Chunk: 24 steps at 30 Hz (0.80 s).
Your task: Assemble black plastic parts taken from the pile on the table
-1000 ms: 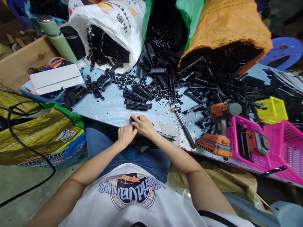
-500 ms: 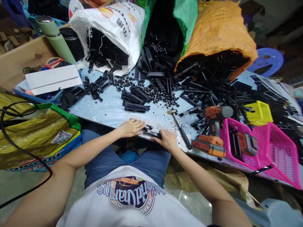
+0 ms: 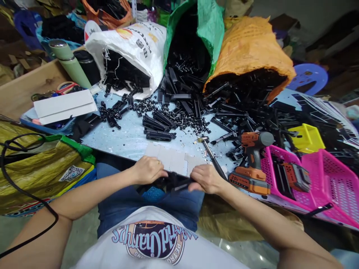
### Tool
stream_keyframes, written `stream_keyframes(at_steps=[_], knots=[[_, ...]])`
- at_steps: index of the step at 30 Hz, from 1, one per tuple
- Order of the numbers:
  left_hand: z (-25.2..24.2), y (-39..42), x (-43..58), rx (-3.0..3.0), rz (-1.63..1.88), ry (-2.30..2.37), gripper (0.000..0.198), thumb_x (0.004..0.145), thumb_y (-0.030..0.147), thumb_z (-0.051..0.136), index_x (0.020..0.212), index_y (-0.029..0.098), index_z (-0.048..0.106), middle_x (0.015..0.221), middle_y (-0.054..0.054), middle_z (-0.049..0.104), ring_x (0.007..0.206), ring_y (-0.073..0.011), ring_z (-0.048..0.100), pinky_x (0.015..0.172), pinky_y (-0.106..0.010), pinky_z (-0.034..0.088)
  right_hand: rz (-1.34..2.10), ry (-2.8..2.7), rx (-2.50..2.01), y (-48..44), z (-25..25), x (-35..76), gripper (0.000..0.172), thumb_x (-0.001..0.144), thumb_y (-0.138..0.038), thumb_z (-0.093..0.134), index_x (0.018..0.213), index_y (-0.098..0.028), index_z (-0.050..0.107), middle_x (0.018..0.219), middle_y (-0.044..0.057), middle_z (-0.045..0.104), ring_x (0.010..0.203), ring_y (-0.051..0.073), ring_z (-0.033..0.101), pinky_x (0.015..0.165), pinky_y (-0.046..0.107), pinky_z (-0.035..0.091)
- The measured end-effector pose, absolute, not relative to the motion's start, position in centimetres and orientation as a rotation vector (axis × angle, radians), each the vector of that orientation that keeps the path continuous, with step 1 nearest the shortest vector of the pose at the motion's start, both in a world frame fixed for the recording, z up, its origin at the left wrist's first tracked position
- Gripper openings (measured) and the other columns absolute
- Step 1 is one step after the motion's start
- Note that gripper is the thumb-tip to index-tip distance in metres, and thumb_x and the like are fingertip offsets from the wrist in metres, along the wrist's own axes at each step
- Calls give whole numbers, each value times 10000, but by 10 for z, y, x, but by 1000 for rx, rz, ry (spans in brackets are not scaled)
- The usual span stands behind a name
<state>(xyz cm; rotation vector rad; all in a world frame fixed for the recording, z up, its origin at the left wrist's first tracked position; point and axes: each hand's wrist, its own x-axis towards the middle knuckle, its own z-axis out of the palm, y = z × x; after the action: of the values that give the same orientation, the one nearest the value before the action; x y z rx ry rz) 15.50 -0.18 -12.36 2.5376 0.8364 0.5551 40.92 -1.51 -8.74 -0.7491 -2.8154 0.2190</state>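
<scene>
My left hand [image 3: 147, 170] and my right hand [image 3: 206, 178] are both closed on a long black plastic part [image 3: 175, 184], one at each end. They hold it just off the near edge of the light blue table [image 3: 131, 136], above my lap. A pale cardboard pad [image 3: 175, 160] lies on the table right behind my hands. A stack of similar black parts [image 3: 157, 129] sits further back on the table.
A hammer [image 3: 211, 155] and an orange cordless drill [image 3: 252, 157] lie to the right of my hands. Pink baskets [image 3: 325, 183] and a yellow box [image 3: 307, 138] stand at the right. White [image 3: 134, 45], green [image 3: 196, 41] and orange [image 3: 249, 52] sacks spill black parts at the back.
My hands moved apart along the black part on the table edge, then drew it back off the table toward my lap. The camera view tilted up a little.
</scene>
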Motion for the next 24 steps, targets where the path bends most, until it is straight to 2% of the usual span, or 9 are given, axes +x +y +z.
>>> stream_keyframes(at_steps=[3, 6, 9, 11, 13, 16, 18, 22, 24], knots=[[-113, -34, 156, 2313, 891, 526, 656, 919, 486, 46, 602, 179, 532, 515, -42, 511, 508, -131, 487, 524, -254, 389, 635, -2649, -471, -31, -74, 394, 577, 913, -573, 141, 605, -221, 478, 503, 4, 427, 465, 139, 437, 489, 286, 325], [-113, -59, 171, 2074, 1114, 571, 685, 914, 451, -36, 585, 177, 500, 472, -31, 458, 463, -122, 448, 489, -258, 384, 894, -2331, -503, -50, -101, 366, 581, 915, -548, 66, 627, -235, 462, 498, 5, 430, 460, 152, 453, 502, 298, 384], [-123, -72, 187, 2003, 1303, 751, 748, 891, 484, -74, 681, 178, 575, 569, -59, 523, 546, -147, 513, 533, -290, 436, 759, -1955, -811, -60, -152, 329, 636, 862, -588, -40, 711, -244, 473, 581, 39, 463, 560, 204, 511, 576, 377, 454], [-132, -72, 193, 2075, 1389, 832, 823, 858, 543, -107, 852, 184, 634, 729, -94, 595, 706, -185, 578, 636, -327, 479, 549, -1767, -1039, -52, -176, 310, 610, 862, -574, -11, 882, -240, 500, 800, 101, 520, 795, 254, 552, 723, 466, 462], [-143, -62, 191, 2221, 1435, 887, 855, 837, 595, -98, 1007, 185, 633, 862, -113, 625, 845, -207, 595, 730, -342, 488, 405, -1718, -1132, -24, -181, 301, 530, 888, -518, 49, 1032, -234, 473, 1009, 134, 500, 999, 268, 510, 838, 502, 423], [-162, -25, 181, 2504, 1288, 1019, 802, 810, 695, 69, 1119, 187, 607, 922, -125, 641, 872, -213, 609, 772, -332, 483, 398, -1962, -1074, 48, -165, 302, 405, 914, -472, 206, 1073, -225, 485, 1141, 120, 500, 1134, 254, 447, 934, 483, 372], [-172, 6, 174, 2645, 966, 1111, 728, 780, 721, 245, 1158, 202, 588, 965, -137, 643, 889, -228, 616, 793, -343, 478, 345, -2099, -1172, 102, -153, 304, 378, 904, -465, 327, 1092, -197, 516, 1191, 132, 501, 1179, 259, 410, 984, 475, 327], [-183, 48, 175, 2799, 457, 1110, 546, 793, 528, 527, 1206, 171, 538, 1094, -164, 611, 1091, -270, 544, 927, -394, 414, 274, -2422, -1598, 173, -151, 309, 651, 813, -514, 537, 1338, -164, 380, 1420, 185, 283, 1315, 361, 210, 1013, 587, 220], [-183, 51, 182, 2827, 386, 1192, 558, 800, 451, 558, 1248, 126, 488, 1242, -192, 525, 1233, -287, 421, 1012, -422, 330, 311, -2664, -1553, 185, -157, 319, 597, 854, -484, 494, 1365, -205, 359, 1439, 159, 271, 1324, 354, 206, 1012, 602, 212]])
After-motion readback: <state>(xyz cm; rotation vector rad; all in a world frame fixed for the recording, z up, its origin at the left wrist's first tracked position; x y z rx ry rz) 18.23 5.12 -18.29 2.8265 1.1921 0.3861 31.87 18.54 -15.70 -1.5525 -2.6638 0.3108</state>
